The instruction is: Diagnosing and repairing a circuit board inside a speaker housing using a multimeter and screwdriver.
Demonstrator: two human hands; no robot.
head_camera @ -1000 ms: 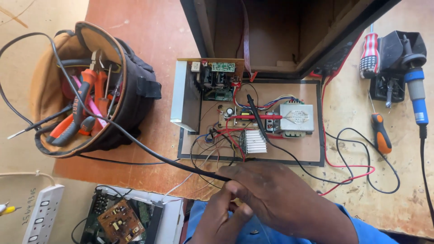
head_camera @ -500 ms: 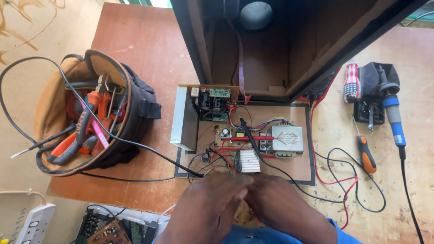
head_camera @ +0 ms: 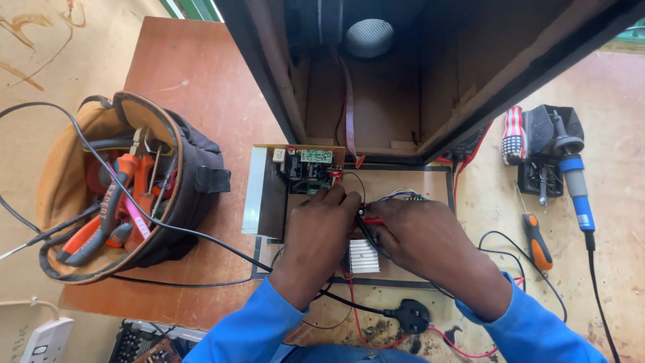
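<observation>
Both hands work close together over the wooden panel [head_camera: 430, 181] that carries the electronics: the left hand [head_camera: 321, 228] lies palm-down on the board with its fingers curled toward the green circuit board [head_camera: 314, 158], while the right hand [head_camera: 420, 235] pinches a red wire [head_camera: 371, 221] where it meets the left fingertips. Whether the left fingers grip anything cannot be told, since the knuckles hide them. A finned silver heatsink [head_camera: 363, 256] sits just below the two hands, and a black cable runs down past it to a black mains plug [head_camera: 411, 316] lying loose on the desk [head_camera: 201, 81]. Working here seems to call for a light, steady pinch, keeping the thin wires from tugging at their solder joints. Behind the panel stands the open speaker cabinet [head_camera: 376, 74]. To the right lie an orange-handled screwdriver [head_camera: 537, 240] and a blue-handled soldering iron [head_camera: 575, 181]; to the left, a tool bag [head_camera: 121, 191] holds orange-handled pliers.
</observation>
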